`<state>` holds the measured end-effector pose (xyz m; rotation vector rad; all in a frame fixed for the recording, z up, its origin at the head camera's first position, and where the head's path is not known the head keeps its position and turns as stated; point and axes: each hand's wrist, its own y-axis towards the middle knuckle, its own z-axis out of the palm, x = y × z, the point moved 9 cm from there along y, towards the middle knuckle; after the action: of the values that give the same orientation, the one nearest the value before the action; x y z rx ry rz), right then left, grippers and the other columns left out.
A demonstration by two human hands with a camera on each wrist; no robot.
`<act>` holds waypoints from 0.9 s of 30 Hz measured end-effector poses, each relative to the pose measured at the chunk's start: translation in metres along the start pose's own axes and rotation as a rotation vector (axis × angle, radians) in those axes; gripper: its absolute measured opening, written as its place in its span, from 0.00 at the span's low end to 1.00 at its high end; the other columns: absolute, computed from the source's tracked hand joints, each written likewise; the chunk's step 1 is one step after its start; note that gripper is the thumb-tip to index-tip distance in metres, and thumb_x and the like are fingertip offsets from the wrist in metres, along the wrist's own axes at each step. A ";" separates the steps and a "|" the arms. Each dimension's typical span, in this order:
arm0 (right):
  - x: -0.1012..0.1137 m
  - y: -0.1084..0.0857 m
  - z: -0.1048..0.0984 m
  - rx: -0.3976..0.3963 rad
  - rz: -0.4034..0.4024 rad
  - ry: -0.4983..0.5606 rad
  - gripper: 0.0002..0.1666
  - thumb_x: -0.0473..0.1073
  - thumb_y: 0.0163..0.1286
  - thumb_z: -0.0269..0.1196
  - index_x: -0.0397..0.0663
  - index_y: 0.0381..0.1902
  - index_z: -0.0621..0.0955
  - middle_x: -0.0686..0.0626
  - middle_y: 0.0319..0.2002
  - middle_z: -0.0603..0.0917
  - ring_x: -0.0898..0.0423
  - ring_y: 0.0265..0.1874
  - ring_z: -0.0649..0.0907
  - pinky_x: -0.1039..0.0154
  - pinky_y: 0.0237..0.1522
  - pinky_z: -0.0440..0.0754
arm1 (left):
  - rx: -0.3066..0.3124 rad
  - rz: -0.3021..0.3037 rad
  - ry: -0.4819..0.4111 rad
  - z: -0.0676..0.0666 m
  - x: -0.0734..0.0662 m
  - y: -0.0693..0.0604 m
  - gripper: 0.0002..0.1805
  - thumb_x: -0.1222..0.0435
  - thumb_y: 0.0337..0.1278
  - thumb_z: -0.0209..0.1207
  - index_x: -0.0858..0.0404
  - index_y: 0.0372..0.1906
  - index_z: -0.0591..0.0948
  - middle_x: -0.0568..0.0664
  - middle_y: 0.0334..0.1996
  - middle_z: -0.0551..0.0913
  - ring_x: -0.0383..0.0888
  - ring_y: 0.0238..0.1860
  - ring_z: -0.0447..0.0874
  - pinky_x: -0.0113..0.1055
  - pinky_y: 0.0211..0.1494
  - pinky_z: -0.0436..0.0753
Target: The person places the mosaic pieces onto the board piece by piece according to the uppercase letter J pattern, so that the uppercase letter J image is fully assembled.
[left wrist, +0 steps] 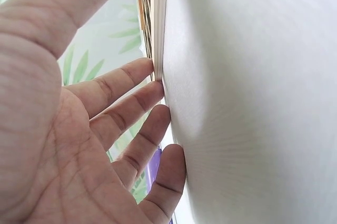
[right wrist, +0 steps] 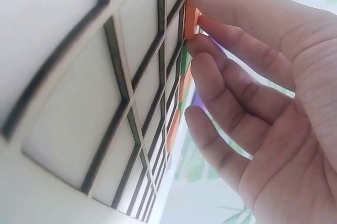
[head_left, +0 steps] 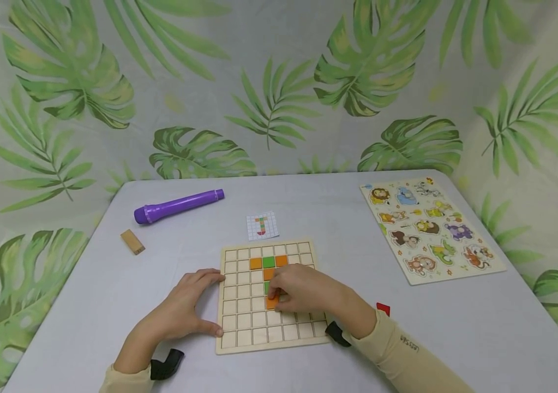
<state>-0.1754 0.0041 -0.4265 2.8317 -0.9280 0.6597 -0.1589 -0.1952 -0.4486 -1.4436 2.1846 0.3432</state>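
Note:
A wooden grid board (head_left: 244, 337) lies on the table with orange and green square tiles in some cells. Across its upper part run an orange tile (head_left: 256, 263), a green tile (head_left: 269, 262) and another orange tile (head_left: 281, 260), with more tiles in a column below. My right hand (head_left: 303, 286) pinches an orange tile (right wrist: 191, 16) between thumb and fingers at the column's lower end, partly covering the green tile above it. With fingers spread, my left hand (head_left: 180, 308) touches the board's left edge; its fingertips (left wrist: 142, 67) rest against the side.
Behind the board lies a small printed pattern card (head_left: 262, 226). A purple toy microphone (head_left: 180, 206) and a small wooden block (head_left: 132, 242) lie at the left. An animal puzzle board (head_left: 431, 232) is at the right. A red piece (head_left: 383, 309) shows beside the right sleeve.

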 end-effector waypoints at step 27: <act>-0.025 -0.043 -0.024 0.000 0.122 0.037 0.07 0.41 0.68 0.75 0.51 0.44 0.91 0.55 0.40 0.87 0.62 0.37 0.80 0.65 0.47 0.84 | -0.007 0.010 0.002 0.001 0.000 0.000 0.59 0.42 0.29 0.86 0.57 0.74 0.76 0.53 0.76 0.74 0.62 0.75 0.70 0.66 0.79 0.71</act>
<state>-0.1771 0.0581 -0.4140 2.7701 -1.1016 0.7227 -0.1590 -0.1947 -0.4491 -1.4379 2.1950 0.3527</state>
